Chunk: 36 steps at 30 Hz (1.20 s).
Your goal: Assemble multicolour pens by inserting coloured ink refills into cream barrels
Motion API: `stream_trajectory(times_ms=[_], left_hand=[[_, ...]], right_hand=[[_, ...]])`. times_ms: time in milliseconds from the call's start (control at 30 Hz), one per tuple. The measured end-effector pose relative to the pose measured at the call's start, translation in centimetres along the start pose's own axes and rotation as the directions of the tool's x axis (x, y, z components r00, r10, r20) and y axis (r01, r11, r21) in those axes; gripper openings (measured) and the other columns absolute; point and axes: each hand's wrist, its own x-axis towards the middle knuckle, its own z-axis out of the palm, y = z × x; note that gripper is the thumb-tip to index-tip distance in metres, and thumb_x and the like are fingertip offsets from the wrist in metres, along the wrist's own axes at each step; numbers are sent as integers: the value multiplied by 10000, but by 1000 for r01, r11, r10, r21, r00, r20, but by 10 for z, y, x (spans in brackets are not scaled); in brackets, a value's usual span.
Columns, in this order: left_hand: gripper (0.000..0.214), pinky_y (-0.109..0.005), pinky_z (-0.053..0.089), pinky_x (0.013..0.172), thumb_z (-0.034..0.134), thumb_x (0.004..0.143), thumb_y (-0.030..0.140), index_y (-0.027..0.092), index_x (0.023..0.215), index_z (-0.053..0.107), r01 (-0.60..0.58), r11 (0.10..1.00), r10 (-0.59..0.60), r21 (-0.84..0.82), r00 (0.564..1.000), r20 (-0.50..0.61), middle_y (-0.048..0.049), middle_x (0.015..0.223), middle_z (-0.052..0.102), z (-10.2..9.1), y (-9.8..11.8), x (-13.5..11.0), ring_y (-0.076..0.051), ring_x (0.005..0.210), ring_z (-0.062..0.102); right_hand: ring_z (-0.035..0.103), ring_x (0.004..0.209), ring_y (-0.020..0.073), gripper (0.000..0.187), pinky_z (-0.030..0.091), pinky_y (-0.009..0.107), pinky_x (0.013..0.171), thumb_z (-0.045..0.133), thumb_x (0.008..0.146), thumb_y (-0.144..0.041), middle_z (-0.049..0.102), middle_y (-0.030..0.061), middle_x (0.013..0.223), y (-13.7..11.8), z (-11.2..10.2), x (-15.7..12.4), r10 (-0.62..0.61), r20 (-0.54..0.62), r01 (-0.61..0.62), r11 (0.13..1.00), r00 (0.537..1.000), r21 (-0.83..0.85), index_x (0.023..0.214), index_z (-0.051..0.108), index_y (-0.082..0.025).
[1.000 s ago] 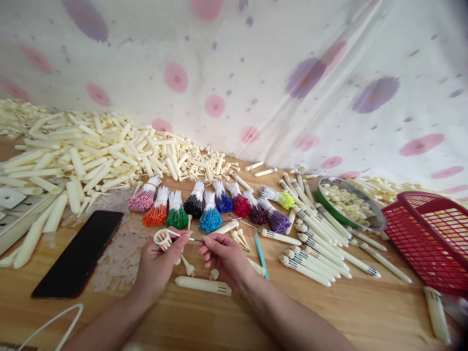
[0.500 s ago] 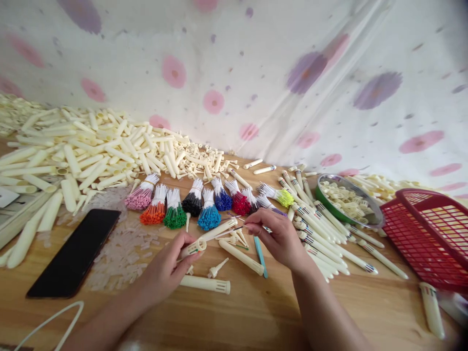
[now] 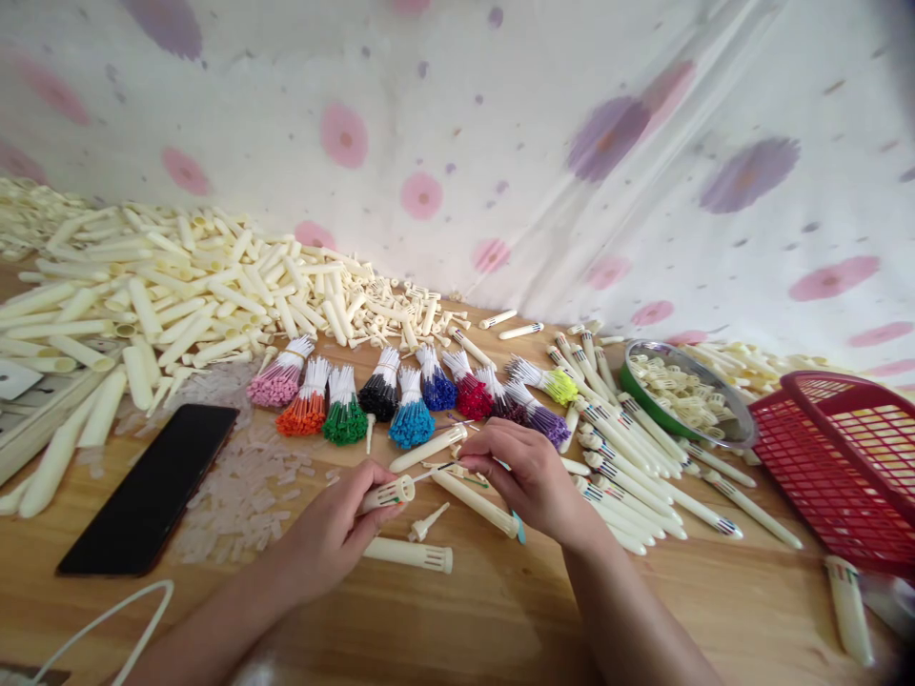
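My left hand [image 3: 335, 529] is closed around a cream pen barrel [image 3: 390, 494], whose slotted open end faces right. A bit of green shows in one of its slots. Between the pinched fingertips of my right hand [image 3: 525, 476] is a thin white pen refill [image 3: 433, 472] with a dark end. Its left tip is at the barrel's mouth; how far in it reaches, I cannot tell. Below the hands lie another slotted barrel [image 3: 411, 554] and a small cream pointed part [image 3: 429, 523]. Behind them stand bundled refills, among them green [image 3: 345, 419], light blue [image 3: 410, 421] and purple [image 3: 544, 425].
A heap of cream barrels [image 3: 178, 286] fills the back left. A black phone [image 3: 147, 486] lies near clear plastic bits [image 3: 229, 495]. Rightward are several filled pens [image 3: 629, 467], a green-sided bowl [image 3: 633, 391] of small parts and a red basket [image 3: 836, 476].
My right hand has moved left and slightly down, bringing the refill closer to the barrel's mouth. My left hand has shifted slightly right with the barrel. The purple bundle shows more fully.
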Motion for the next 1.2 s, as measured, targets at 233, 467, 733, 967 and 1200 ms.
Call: stream_trajectory(times_ms=[233,467,733,967,1200], left_hand=[[126,-281,523,655,563,815,325,251,916,581,28,999,-28,-23,999,22,-27,838,668,3,-3,-1,-221,770,632],[126,-285,519,659,512,844,288,238,951,558,-32,998,33,56,999,-8,-52,900,669,3,-6,-1,-226,823,643],[90,-288,512,664,523,823,226,229,900,568,-147,974,176,171,969,-174,-66,936,652,3,-14,2,-220,834,638],[145,-291,510,718,525,774,108,221,864,540,-291,914,360,283,903,-233,-40,878,637,2,-14,4,-196,826,640],[173,-267,526,694,501,789,66,215,875,509,-361,860,454,360,865,-216,-26,874,623,4,-10,4,-166,804,643]], right_hand=[[552,648,141,164,427,240,592,462,931,-247,611,34,687,-4,14,1,-15,43,14,1000,999,26,838,582,-187],[560,630,130,175,451,236,583,566,871,-345,631,31,716,-9,52,-3,186,39,-189,934,982,304,869,626,-180],[488,542,93,219,433,217,491,582,838,-381,611,3,698,-18,51,-4,492,190,-499,635,850,590,857,674,-183],[578,675,122,151,458,234,619,589,852,-218,654,34,769,-35,46,-4,391,96,-396,832,916,389,923,720,-191],[579,661,118,149,443,213,613,594,842,-167,658,21,721,-35,43,0,363,137,-388,852,922,352,895,730,-192]])
